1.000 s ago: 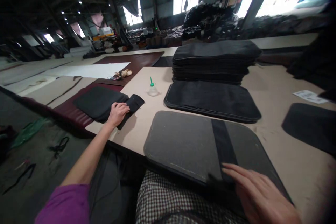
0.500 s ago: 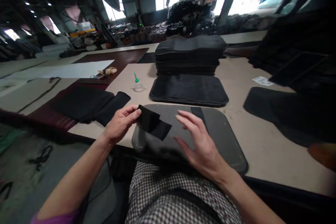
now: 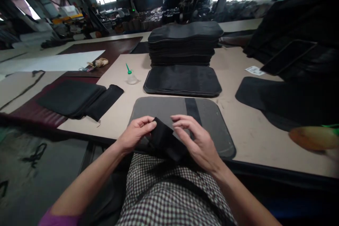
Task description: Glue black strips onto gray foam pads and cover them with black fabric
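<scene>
My left hand (image 3: 136, 134) pinches the upper corner of a black fabric strip (image 3: 165, 143) at the table's near edge. My right hand (image 3: 194, 139) curls over the strip's right side, its fingertips touching the fabric. Under both hands lies a grey mat (image 3: 182, 113), underside up, with one black strip (image 3: 192, 107) stuck across it.
A black mat (image 3: 182, 81) lies behind the grey one, with a tall stack of mats (image 3: 184, 42) beyond. A small glue bottle with a green tip (image 3: 130, 76) stands to the left. Black strips (image 3: 79, 97) are piled at far left. Dark mats (image 3: 278, 95) lie at right.
My left hand picked a strip from the left pile and brought it to the grey mat's near edge. My right hand left the mat's right corner and joined it on the strip.
</scene>
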`<move>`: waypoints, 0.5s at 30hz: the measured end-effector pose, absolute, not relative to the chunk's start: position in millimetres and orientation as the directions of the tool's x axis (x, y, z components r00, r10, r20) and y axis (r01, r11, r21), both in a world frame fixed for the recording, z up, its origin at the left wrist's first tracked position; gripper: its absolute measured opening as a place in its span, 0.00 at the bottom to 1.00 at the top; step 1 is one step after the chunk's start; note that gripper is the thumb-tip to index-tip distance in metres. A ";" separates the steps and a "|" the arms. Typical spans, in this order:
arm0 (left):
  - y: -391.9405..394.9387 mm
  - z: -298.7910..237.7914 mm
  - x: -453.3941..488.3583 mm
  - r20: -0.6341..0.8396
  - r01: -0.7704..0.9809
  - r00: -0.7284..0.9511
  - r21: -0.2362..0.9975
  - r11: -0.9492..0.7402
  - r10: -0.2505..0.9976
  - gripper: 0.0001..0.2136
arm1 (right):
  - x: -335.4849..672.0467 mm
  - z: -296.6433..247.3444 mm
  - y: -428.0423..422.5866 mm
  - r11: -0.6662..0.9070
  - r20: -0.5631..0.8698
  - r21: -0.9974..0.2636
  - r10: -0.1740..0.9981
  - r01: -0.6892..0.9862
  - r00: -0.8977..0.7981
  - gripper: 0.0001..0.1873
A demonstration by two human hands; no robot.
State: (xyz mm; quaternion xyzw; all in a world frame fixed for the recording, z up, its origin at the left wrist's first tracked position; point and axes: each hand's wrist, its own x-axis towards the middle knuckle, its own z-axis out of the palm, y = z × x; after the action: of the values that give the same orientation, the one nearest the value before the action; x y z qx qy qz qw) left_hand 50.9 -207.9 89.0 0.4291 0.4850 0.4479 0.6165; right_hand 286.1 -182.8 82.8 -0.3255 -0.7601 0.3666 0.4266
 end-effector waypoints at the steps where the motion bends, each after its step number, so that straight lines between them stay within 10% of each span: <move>1: -205.8 92.2 48.8 -0.199 -0.137 0.107 0.967 0.213 0.974 0.12 | 286.8 82.6 -181.3 0.426 0.336 -0.884 0.865 0.192 -0.373 0.09; 5: -199.7 107.3 45.0 -0.174 -0.166 0.021 0.970 0.175 0.984 0.12 | 290.9 74.9 -174.8 0.263 0.126 -0.908 0.913 0.324 -0.388 0.14; 11: -178.7 118.8 6.6 0.029 -0.159 -0.201 0.985 -0.062 0.979 0.14 | 273.0 49.9 -177.0 0.464 0.043 -0.632 0.820 0.621 -0.571 0.10; 15: -146.6 109.4 -84.4 0.367 0.419 -0.545 0.898 -0.135 0.753 0.15 | 239.9 41.8 -184.1 0.563 0.039 -0.367 0.804 0.740 -0.593 0.13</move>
State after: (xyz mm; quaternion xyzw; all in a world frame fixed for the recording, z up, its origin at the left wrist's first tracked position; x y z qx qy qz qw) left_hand -84.4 -146.6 109.4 0.4560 0.6426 0.5997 0.1396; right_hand 239.9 -184.1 41.8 -0.4397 -0.8783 0.1581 0.1016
